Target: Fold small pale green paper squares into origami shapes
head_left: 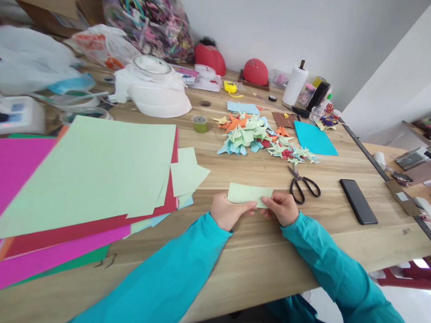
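Both hands hold a folded strip of pale green paper low over the wooden table. My left hand pinches its near left edge, fingers closed on the paper. My right hand grips the right end, thumb on top. Both arms wear teal sleeves. Black scissors lie just right of the paper. A heap of small folded paper shapes in green, blue, orange and red sits farther back.
A stack of large coloured sheets covers the left. Small green squares lie at its edge. A black phone, a blue sheet, a green tape roll, a paper-towel roll and plastic bags stand around.
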Motion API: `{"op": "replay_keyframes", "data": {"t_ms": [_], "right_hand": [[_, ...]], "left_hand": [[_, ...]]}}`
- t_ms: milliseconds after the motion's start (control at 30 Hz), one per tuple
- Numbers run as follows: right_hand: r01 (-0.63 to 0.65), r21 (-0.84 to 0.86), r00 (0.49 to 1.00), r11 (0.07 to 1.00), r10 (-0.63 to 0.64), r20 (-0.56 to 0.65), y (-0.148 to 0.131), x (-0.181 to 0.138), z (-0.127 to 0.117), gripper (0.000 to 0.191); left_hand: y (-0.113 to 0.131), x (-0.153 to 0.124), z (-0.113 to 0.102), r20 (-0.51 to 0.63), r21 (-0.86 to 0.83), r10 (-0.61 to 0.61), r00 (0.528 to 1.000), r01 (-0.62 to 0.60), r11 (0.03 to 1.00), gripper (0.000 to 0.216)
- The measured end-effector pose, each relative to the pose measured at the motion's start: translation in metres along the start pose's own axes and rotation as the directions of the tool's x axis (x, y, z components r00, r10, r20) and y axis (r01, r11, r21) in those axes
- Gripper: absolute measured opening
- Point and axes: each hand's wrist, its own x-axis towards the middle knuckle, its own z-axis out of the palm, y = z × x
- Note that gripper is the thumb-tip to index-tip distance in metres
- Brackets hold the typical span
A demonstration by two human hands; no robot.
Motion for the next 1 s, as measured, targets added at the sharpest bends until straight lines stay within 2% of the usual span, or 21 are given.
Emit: {"op": "replay_keyframes", "data": {"t_ms": [433,733,900,1000], "right_hand": [[-0.005,-0.007,1.000,1.000,0.005,-0.031,-0.0009,-0.0004,0.0016,0.036],[0.011,-0.044,0.999,0.999,-0.013,-0.040,-0.0022,-0.0012,0.0021,0.039],[0.026,-0.035,0.997,0.999,-0.028,-0.067,-0.0032,-0.0003,0.0010,0.038],[0.047,-0.010,0.996,0.999,-0.048,-0.073,-0.0022,0.0013,-0.0007,0.038]], "left_hand": [[-0.0010,0.0007,-0.0003,0.012,-0.018,-0.006,1.000,0.007,1.000,0.040],[0.0016,-0.0013,0.0008,0.022,-0.013,-0.030,0.999,0.031,0.999,0.034],[-0.0005,-0.0001,0.0003,0.036,-0.158,-0.082,0.996,0.087,0.984,0.041],[-0.0027,-0.0014,0.0013,0.081,-0.212,-0.063,0.995,0.079,0.974,0.040]]}}
